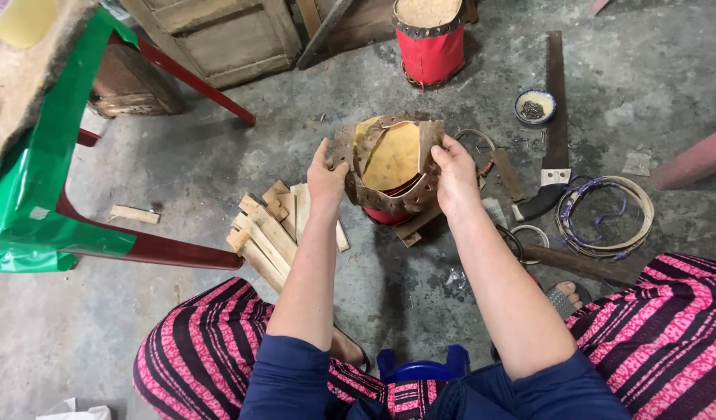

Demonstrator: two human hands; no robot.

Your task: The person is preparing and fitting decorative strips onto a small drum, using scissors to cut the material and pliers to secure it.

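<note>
Hands gripping a small drum with a perforated hide collar, centre of frame.
Left hand (327, 180) and right hand (456, 175) each close around opposite sides of the drum (390, 167), held above the concrete floor (179, 171); wooden strips (272, 229) lie lower left, a saw (554, 132) right.

Left hand (327, 180), right hand (456, 177) grip opposite sides of brown punched hide piece (393, 163) over small red drum (386, 215). Wooden wedges (268, 231) on concrete floor (140, 327) left; handsaw (554, 132), coiled cord (604, 215) right; red drum (429, 40) beyond.
</note>
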